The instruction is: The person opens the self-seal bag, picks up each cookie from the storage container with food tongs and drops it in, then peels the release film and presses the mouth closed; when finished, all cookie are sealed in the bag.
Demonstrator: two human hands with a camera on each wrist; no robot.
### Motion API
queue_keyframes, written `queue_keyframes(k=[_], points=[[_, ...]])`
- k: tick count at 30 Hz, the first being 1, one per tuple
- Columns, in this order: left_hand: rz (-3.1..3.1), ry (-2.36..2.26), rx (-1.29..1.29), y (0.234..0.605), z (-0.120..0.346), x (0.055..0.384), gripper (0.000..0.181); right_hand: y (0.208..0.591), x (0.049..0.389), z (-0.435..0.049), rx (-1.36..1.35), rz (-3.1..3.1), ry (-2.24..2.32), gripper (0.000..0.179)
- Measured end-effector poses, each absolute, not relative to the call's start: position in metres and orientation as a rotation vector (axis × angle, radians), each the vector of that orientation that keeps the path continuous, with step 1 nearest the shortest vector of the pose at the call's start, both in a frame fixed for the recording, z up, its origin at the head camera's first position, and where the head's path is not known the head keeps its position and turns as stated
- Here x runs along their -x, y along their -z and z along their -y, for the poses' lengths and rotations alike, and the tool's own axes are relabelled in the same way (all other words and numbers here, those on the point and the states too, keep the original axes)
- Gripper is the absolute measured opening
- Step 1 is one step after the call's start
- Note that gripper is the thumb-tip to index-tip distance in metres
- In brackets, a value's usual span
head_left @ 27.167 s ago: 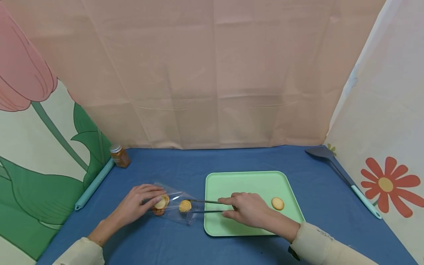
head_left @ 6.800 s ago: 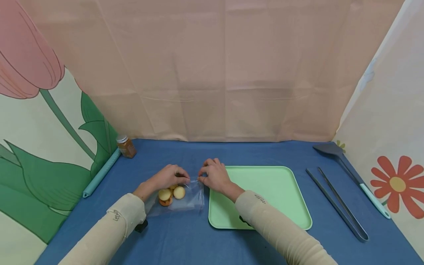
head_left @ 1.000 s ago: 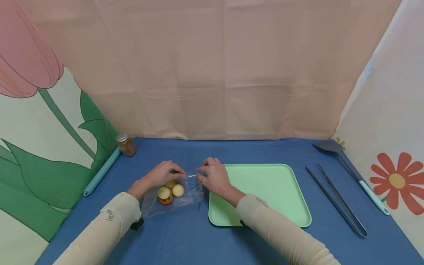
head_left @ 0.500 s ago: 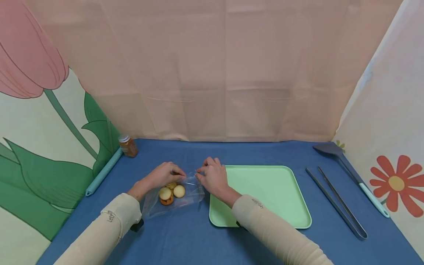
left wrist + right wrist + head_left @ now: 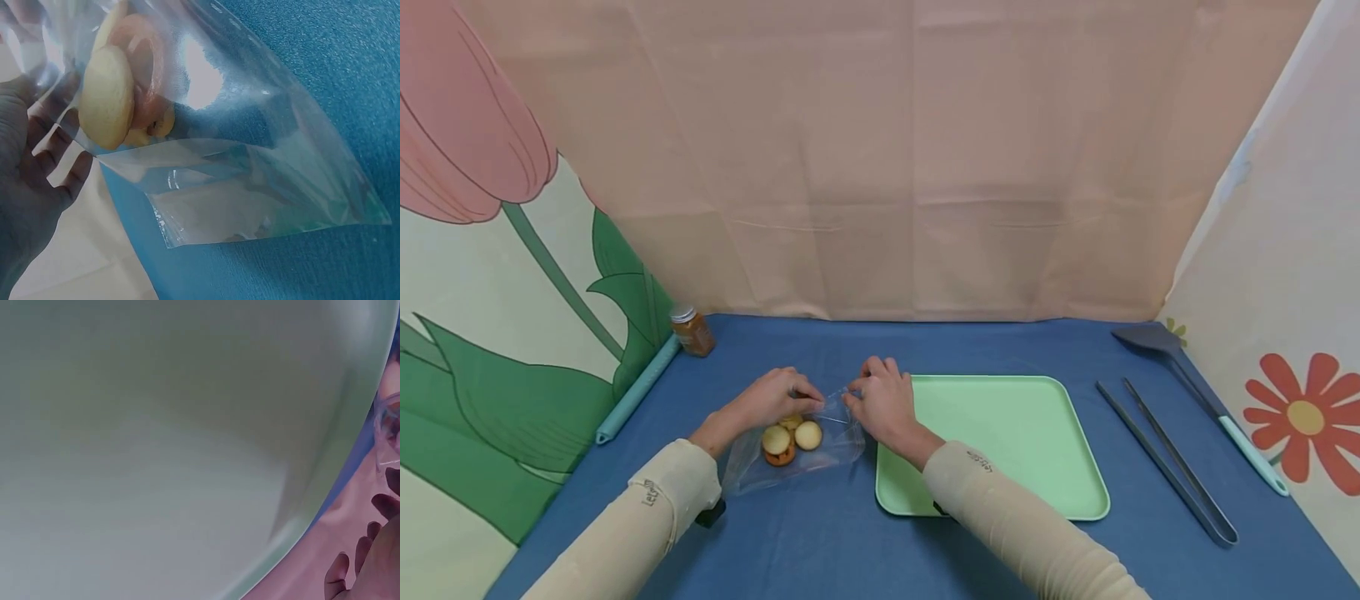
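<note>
- Tongs (image 5: 1161, 465) have travelled since the earliest head frame: out of the right hand (image 5: 887, 404) and onto the blue surface (image 5: 775, 533), right of the green tray (image 5: 1000, 442). Off that tray, too, goes the round biscuit it carried back then.
- Head view, now: both hands are on the clear bag (image 5: 831, 454), lying left of the tray. Left hand (image 5: 772, 398), fingers curled, thumb and fingertips pinching its far edge; right hand, nearly closed at the tips, nipping the far right corner. And the biscuits (image 5: 808, 435) sit bunched inside, pale ones beside and above a darker one.
- Over to the left wrist: the film balloons in front of us, full of glare and creases, with the biscuits leaning together. That hand's fingers curve at the film; the exact grip is hard to tell here.
- Right wrist now: tray nearly everywhere, right hand squeezed into the corner, fingers bent, a sliver of bag just beside them.
- Handling call: the bag looks light, limp and slippery, so the rim is the place to pinch, clear of the contents; the biscuits look crisp and likely to crumble if squeezed.
</note>
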State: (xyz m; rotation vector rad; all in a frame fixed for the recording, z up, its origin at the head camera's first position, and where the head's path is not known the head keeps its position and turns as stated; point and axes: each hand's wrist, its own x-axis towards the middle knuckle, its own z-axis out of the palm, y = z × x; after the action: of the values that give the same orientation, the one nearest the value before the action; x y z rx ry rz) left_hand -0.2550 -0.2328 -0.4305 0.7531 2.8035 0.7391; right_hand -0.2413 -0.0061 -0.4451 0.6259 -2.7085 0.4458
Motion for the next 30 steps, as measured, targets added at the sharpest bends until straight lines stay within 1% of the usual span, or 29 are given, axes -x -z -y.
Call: queue_keyframes(k=[8, 21, 30], points=[[-2.800, -0.743, -0.777, 0.4300, 0.2323, 0.2553, 0.019, 0.4460, 0.2411, 0.0049, -0.661, 2.666, -0.489, 0.015], [-2.825, -0.735, -0.758, 0.4327, 0.2328, 0.2584, 0.017, 0.4444, 0.2424, 0.0003, -0.719, 2.701, -0.553, 0.019], [-2.833, -0.721, -0.746, 0.4322, 0.2307, 0.2619, 0.017, 0.4442, 0.2403, -0.0025, -0.750, 2.631, -0.609, 0.016]])
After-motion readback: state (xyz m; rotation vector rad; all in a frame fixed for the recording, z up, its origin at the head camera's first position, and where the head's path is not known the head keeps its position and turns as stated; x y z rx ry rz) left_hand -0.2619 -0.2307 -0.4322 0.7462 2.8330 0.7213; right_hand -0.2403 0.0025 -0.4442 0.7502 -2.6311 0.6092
